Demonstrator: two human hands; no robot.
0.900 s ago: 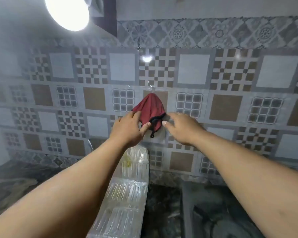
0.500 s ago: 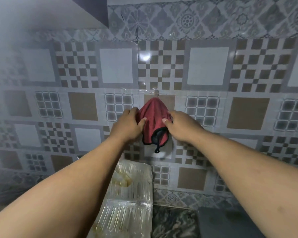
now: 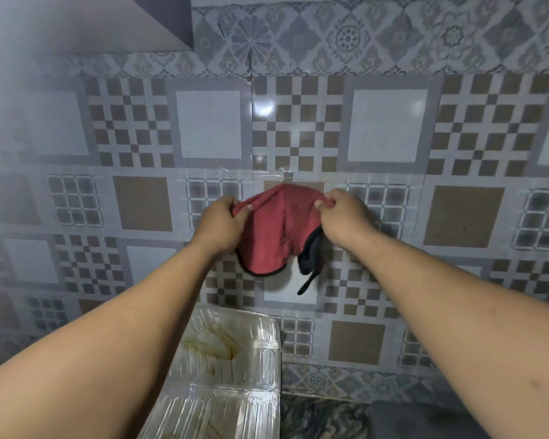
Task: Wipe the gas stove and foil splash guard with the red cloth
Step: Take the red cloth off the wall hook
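Note:
The red cloth point(image 3: 271, 231) with black trim hangs against the tiled wall from a small clear hook point(image 3: 287, 177). My left hand point(image 3: 221, 224) grips its upper left edge and my right hand point(image 3: 343, 215) pinches its upper right edge, spreading the top apart. A black loop dangles below the cloth on the right. The foil splash guard point(image 3: 235, 375) stands below, ribbed and shiny, with yellowish stains near its top. The gas stove is not in view.
Patterned wall tiles point(image 3: 390, 125) fill the view. A dark marbled counter point(image 3: 317, 416) shows at the bottom, with a grey surface point(image 3: 425, 423) at the lower right. A dark hood corner point(image 3: 171, 17) juts in at the top left.
Both hands have moved up from the cloth's sides to its top edge and now grip it, pulling it wider. The camera has come closer to the wall.

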